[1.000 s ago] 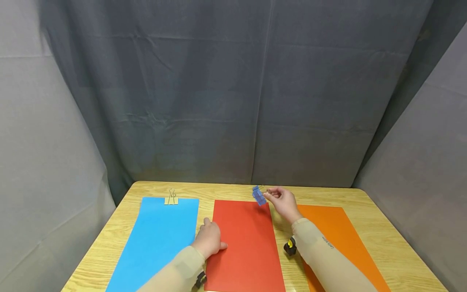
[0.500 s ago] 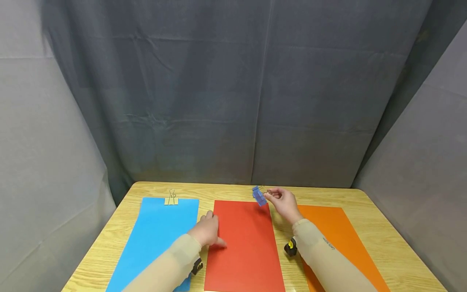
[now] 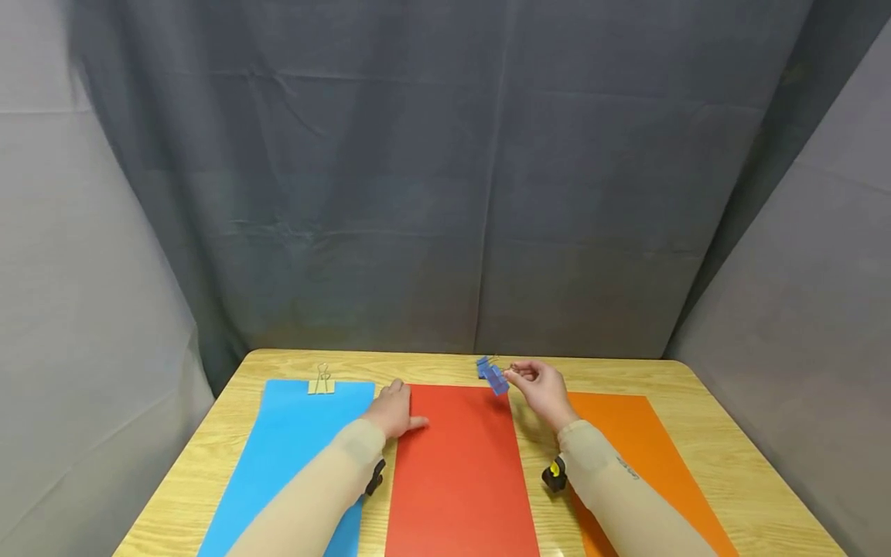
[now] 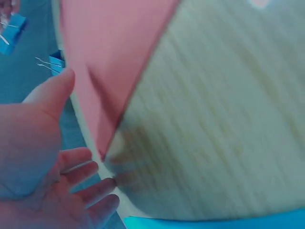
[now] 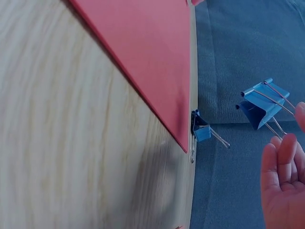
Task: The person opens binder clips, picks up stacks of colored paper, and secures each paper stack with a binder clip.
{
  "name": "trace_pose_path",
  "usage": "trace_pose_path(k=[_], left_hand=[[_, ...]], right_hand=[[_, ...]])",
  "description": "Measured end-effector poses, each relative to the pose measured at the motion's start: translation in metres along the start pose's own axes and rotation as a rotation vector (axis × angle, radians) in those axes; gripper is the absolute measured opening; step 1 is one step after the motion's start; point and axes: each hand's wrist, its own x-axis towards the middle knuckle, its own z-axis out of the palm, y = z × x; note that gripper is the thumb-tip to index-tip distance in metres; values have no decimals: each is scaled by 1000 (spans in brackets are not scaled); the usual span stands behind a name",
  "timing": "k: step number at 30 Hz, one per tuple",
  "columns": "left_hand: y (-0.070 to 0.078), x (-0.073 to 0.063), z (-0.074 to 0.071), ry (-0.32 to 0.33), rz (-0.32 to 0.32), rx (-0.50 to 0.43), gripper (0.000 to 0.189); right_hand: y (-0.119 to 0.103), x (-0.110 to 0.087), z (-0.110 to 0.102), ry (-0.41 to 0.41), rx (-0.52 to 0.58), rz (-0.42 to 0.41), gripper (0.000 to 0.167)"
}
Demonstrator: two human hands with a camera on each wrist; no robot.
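My right hand (image 3: pixel 546 391) pinches a blue binder clip (image 3: pixel 497 380) by its wire handles, above the far right corner of the red sheet (image 3: pixel 459 472). In the right wrist view the clip's mouth (image 5: pixel 252 112) points away from the fingers. Another blue binder clip (image 3: pixel 482 367) rests on the table behind the sheet's far edge. My left hand (image 3: pixel 391 410) is at the sheet's far left corner, with its thumb stretched over the red surface and its fingers extended. The left wrist view shows this left hand (image 4: pixel 43 152) holding nothing; whether it touches the sheet I cannot tell.
On the left lies a blue sheet (image 3: pixel 299 456) with a yellow binder clip (image 3: pixel 322 387) on its far edge. An orange sheet (image 3: pixel 633 441) lies to the right, partly under my right forearm. Grey curtains (image 3: pixel 390 193) stand behind the wooden table (image 3: pixel 724 433).
My left hand has moved away from me along the red sheet's left edge to its far corner. The right hand stays nearly in place with the blue binder clip.
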Motion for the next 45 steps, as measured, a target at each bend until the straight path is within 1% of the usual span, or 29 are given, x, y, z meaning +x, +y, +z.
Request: trace_pose_path(k=[3, 7, 14, 19, 22, 26, 42, 45], left_hand=[[-2, 4, 1, 7, 4, 24, 82], [-1, 6, -1, 2, 10, 77, 88], [3, 11, -1, -25, 8, 139, 93], [3, 17, 2, -20, -15, 127, 95], [2, 22, 5, -18, -35, 112, 93], [2, 25, 7, -18, -50, 120, 87], [6, 21, 5, 1, -52, 121, 83], [6, 20, 6, 20, -65, 78, 86]], right_hand=[[2, -1, -2, 0, 1, 6, 32], [5, 0, -4, 7, -1, 0, 33], [8, 0, -10, 21, -6, 8, 34], [5, -1, -11, 12, 1, 12, 35], [5, -2, -12, 13, 4, 16, 35], [6, -2, -13, 20, 4, 11, 35], [7, -2, -16, 34, 11, 11, 34], [7, -3, -16, 41, 8, 7, 34]])
